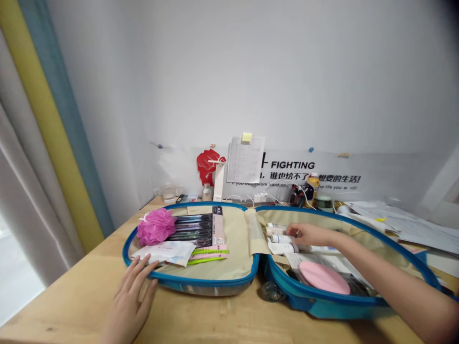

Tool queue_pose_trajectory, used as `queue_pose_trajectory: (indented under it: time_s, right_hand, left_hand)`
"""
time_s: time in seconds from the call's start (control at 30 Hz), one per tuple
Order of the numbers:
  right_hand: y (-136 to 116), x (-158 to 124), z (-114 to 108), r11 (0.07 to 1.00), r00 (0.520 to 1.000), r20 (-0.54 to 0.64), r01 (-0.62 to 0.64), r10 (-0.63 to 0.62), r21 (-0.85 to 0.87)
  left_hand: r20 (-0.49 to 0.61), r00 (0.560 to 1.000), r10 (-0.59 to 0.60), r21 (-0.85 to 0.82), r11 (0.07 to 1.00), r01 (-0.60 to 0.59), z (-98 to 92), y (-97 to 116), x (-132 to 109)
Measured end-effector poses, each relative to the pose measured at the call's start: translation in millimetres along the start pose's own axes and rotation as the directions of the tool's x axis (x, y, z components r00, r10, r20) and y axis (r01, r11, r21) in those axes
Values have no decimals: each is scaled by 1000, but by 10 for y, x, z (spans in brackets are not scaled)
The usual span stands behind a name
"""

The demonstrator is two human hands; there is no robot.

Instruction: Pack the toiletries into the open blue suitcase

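While the left grip (132,298) lies open on the rim of a blue suitcase (208,281), the right grip (310,234) curls over small white bottles (279,236), though whether it clasps one is unclear. The suitcase lies open on the desk (71,291), with a pink puff (156,227) and toothbrushes (190,228) in one half, a pink pad (324,278) in the other, and lining showing in both.

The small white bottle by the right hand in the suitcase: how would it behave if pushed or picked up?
The small white bottle lies on its side and looks round, so it would probably roll if pushed. Its smooth surface may slip under the fingers of the right hand. It looks like plastic, so probably light, though its fill cannot be seen.
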State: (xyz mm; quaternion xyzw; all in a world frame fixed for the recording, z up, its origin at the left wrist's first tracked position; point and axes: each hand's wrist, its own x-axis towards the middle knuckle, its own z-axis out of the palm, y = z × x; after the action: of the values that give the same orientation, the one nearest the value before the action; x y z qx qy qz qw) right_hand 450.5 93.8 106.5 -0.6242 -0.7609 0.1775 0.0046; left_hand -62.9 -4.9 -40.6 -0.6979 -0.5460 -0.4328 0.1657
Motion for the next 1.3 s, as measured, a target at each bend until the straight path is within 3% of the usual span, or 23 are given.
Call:
queue_pose_trajectory:
  time_s: [0.33, 0.73, 0.93, 1.07, 1.2, 1.3]
  right_hand:
    - [-14, 103, 126, 987, 1000, 14, -8, 10, -163]
    - [-78, 134, 142, 973, 1000, -13, -29, 27, -230]
    - [-134, 111, 137, 975, 999, -25, -37, 32, -218]
    - [-161, 38, 32, 988, 993, -111, -51, 34, -148]
    - [-377, -10, -168, 999, 972, -234, -6, -6, -52]
    - [-801, 53, -202, 996, 966, -241, 88, -92, -29]
  left_hand:
    - [-3, 1000, -3, -5, 1000, 3, -7, 19, 10]
    - [4, 1000, -20, -10, 1000, 20, -20, 32, 17]
    - [12, 1000, -29, -24, 999, 29, 1, 14, 5]
    - [-6, 999, -32, -37, 999, 32, 3, 19, 11]
    - [-11, 999, -30, -35, 999, 30, -1, 37, 17]
    - [-7, 1000, -20, -26, 999, 20, -5, 47, 22]
